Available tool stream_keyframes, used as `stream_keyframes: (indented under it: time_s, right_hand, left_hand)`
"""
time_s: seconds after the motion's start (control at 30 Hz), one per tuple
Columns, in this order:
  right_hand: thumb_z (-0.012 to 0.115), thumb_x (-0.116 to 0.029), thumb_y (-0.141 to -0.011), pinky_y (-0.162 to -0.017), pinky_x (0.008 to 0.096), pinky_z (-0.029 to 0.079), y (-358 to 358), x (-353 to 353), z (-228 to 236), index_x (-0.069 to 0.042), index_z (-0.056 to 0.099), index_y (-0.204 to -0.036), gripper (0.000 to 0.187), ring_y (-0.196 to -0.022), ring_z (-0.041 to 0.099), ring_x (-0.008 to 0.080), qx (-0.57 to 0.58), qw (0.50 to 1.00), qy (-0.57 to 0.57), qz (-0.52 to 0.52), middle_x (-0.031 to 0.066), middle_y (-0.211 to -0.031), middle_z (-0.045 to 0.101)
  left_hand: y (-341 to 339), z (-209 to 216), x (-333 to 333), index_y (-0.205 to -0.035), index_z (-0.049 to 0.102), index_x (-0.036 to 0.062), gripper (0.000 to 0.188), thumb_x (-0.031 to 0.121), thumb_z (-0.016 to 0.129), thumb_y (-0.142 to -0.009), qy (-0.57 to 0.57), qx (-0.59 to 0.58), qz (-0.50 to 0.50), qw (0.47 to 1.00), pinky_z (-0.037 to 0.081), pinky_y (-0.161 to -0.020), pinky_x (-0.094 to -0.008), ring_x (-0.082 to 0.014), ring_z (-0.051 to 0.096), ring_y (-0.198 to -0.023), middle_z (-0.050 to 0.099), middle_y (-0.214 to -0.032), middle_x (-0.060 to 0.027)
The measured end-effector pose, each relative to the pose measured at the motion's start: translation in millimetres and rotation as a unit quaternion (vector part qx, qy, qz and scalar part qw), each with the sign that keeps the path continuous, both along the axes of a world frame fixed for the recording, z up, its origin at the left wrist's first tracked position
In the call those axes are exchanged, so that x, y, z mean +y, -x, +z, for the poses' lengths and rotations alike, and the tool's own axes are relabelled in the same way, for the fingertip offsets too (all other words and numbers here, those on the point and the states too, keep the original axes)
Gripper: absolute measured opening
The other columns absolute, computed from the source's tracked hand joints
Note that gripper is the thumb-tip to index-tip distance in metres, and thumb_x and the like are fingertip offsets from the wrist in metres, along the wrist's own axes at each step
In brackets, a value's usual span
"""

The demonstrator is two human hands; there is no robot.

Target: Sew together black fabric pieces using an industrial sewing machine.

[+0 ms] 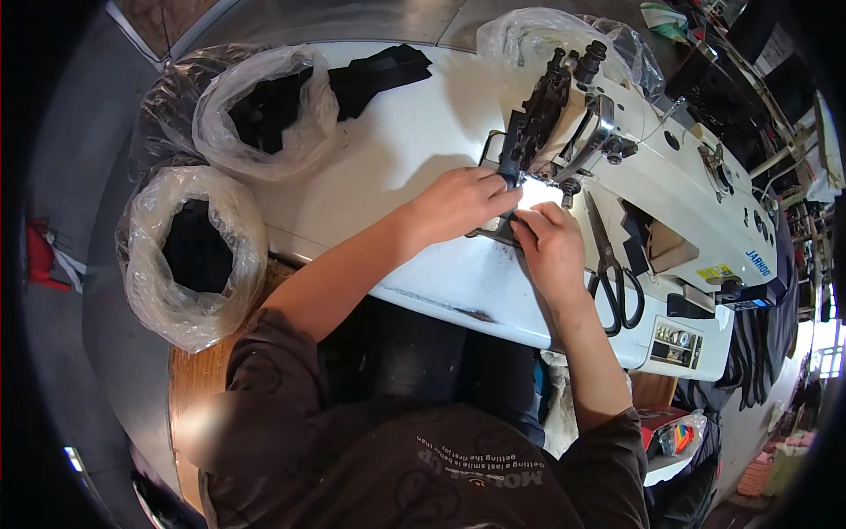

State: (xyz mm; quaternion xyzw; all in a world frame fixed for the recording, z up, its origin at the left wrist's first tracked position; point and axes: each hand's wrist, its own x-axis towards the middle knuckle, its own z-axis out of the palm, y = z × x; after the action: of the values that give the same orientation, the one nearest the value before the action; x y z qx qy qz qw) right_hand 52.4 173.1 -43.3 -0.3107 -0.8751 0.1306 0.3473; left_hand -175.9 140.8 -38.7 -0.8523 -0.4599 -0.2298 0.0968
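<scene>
A white industrial sewing machine (670,176) stands at the right, its lamp lighting the work spot. Beneath its needle area lies a small dark fabric piece (508,169), partly covered by my fingers. My left hand (460,204) reaches in from the left, its fingers closed on that fabric beside the presser foot. Close by on the near side, my right hand (552,245) pinches the fabric's near end between thumb and fingers. The exact grip is partly hidden. Black-handled scissors (610,273) lie just right of my right hand.
Two clear plastic bags with black fabric stand at the left, one on the table (207,115) and one (145,264) at its edge. Black fabric strips (383,75) spill across the white tabletop (397,132). A small bobbin tray (676,342) sits at the near right.
</scene>
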Motion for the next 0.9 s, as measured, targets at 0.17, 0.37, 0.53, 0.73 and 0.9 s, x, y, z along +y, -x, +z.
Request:
stream_keyframes:
  time_s: [0.17, 0.37, 0.53, 0.73, 0.9]
  right_hand:
    - [0.077, -0.012, -0.095, -0.080, 0.0475, 0.055, 13.0, 8.0, -2.3, -0.006, 0.075, -0.103, 0.010, -0.087, 0.070, 0.0368, -0.083, 0.992, -0.086, -0.032, 0.0111, -0.100, 0.073]
    - [0.074, -0.011, -0.097, -0.080, 0.0480, 0.055, 12.3, 11.8, -6.3, -0.006, 0.073, -0.102, 0.007, -0.086, 0.070, 0.0381, -0.064, 0.997, -0.035, -0.038, 0.0125, -0.101, 0.073]
    - [0.074, -0.010, -0.097, -0.080, 0.0480, 0.055, 7.8, 4.8, -0.8, -0.007, 0.074, -0.105, 0.008, -0.086, 0.069, 0.0391, -0.010, 0.998, -0.058, 0.004, 0.0136, -0.102, 0.073]
    - [0.075, -0.010, -0.097, -0.078, 0.0471, 0.055, 12.3, 11.2, -10.0, -0.004, 0.075, -0.102, 0.007, -0.085, 0.069, 0.0379, -0.011, 0.999, -0.033, -0.040, 0.0133, -0.100, 0.072]
    - [0.075, -0.003, -0.095, -0.076, 0.0457, 0.055, 2.9, -11.6, 0.9, -0.002, 0.076, -0.102, 0.007, -0.083, 0.068, 0.0356, 0.069, 0.990, 0.098, -0.074, 0.0138, -0.098, 0.071]
  left_hand:
    - [6.9, -4.1, 7.5, -0.101, 0.072, 0.0066, 0.018, 0.011, 0.080, -0.085, 0.059, -0.120, -0.029, 0.991, 0.058, -0.087, -0.0404, -0.0291, 0.068, -0.102, 0.068, -0.104, -0.0073]
    - [7.4, -4.8, 7.1, -0.093, 0.074, 0.0091, 0.017, 0.025, 0.079, -0.090, 0.020, -0.082, -0.054, 0.995, 0.058, -0.089, -0.0418, -0.0272, 0.067, -0.102, 0.067, -0.104, -0.0041]
    - [5.9, -8.3, 4.7, -0.089, 0.071, 0.0097, 0.019, 0.026, 0.080, -0.091, -0.006, -0.092, -0.031, 0.995, 0.058, -0.089, -0.0413, -0.0256, 0.067, -0.102, 0.068, -0.102, -0.0030]
    - [-4.7, -8.1, 2.2, -0.090, 0.069, 0.0065, 0.012, 0.014, 0.078, -0.092, 0.049, -0.194, 0.009, 0.980, 0.057, -0.083, -0.0430, -0.0306, 0.069, -0.096, 0.069, -0.103, -0.0059]
    - [-15.2, -11.6, -0.7, -0.088, 0.067, 0.0052, 0.012, 0.012, 0.077, -0.090, 0.062, -0.222, 0.064, 0.971, 0.057, -0.086, -0.0453, -0.0331, 0.067, -0.099, 0.067, -0.100, -0.0093]
